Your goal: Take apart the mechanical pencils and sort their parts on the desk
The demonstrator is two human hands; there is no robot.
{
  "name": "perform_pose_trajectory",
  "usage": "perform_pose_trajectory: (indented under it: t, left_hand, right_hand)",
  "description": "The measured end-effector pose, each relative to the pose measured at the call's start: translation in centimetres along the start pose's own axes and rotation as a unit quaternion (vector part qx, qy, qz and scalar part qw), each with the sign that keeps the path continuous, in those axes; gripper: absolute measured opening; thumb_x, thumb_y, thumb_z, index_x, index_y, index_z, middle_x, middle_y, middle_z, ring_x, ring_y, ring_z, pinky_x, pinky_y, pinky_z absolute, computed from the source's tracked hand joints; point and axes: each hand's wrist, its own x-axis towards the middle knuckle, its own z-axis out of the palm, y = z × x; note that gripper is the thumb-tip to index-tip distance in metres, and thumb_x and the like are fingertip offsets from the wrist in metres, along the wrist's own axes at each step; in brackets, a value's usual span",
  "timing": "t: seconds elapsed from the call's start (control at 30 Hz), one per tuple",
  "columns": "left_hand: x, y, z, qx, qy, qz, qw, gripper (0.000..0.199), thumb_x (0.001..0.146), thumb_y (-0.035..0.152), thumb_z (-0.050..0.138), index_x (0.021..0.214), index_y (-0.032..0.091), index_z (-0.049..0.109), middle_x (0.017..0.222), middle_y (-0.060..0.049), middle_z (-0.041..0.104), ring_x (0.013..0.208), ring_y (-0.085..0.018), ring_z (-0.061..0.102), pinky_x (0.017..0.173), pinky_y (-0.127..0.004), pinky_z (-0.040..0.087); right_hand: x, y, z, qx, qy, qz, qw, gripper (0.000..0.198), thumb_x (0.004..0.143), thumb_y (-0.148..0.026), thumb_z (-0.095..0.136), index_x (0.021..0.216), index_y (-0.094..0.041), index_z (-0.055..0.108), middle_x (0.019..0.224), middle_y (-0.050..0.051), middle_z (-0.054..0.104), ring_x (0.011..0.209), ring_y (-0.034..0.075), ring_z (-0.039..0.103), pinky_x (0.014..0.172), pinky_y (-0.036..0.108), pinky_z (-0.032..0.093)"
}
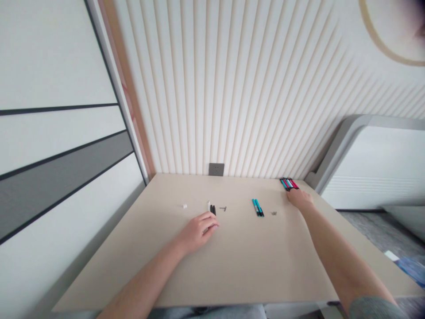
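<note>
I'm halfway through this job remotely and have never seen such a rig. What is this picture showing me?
There's no machine here, just a person's two bare hands, seen in one picture by a head-worn camera looking forward and down. On the beige table, left to right, lie small white pieces, a slim pale stick, two black pens, a small dark item, two turquoise pens and small metallic pieces. A row of coloured pens sits near the far right corner. The left hand is at the black pens' near ends; the right hand is at the coloured row's near edge. Whether either grip is closed, I can't tell.
</note>
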Motion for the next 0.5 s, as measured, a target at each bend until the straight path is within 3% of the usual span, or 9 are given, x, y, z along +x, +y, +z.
perform_pose_trajectory:
  t: [0.23,0.37,0.5]
  left_hand:
    - [0.0,0.0,-0.1,-0.003,0.009,-0.013,1.000,0.024,0.095,0.022,0.042,0.100,0.020,0.066,0.098,-0.008,0.064,0.090,-0.016,0.060,0.082,-0.027,0.047]
    - [0.0,0.1,-0.2,-0.009,0.011,-0.018,1.000,0.023,0.095,0.022,0.043,0.099,0.020,0.066,0.098,-0.008,0.064,0.089,-0.016,0.059,0.082,-0.027,0.047]
    - [0.0,0.3,-0.3,-0.015,0.020,-0.018,1.000,0.024,0.095,0.022,0.043,0.099,0.020,0.067,0.097,-0.008,0.063,0.088,-0.016,0.059,0.082,-0.027,0.047]
  right_hand:
    - [1.4,-0.1,0.5,0.000,-0.054,0.021,0.998,0.047,0.096,-0.037,0.034,0.123,-0.011,0.062,0.122,0.025,0.059,0.112,0.030,0.057,0.087,0.040,0.041]
    - [1.2,-0.1,0.4,-0.009,-0.056,0.026,0.998,0.047,0.097,-0.039,0.033,0.125,-0.013,0.061,0.125,0.024,0.058,0.113,0.029,0.057,0.088,0.040,0.040]
    - [-0.3,-1.2,-1.4,-0.018,-0.033,0.012,0.999,0.044,0.096,-0.039,0.036,0.118,-0.013,0.065,0.119,0.022,0.062,0.110,0.029,0.058,0.087,0.039,0.042]
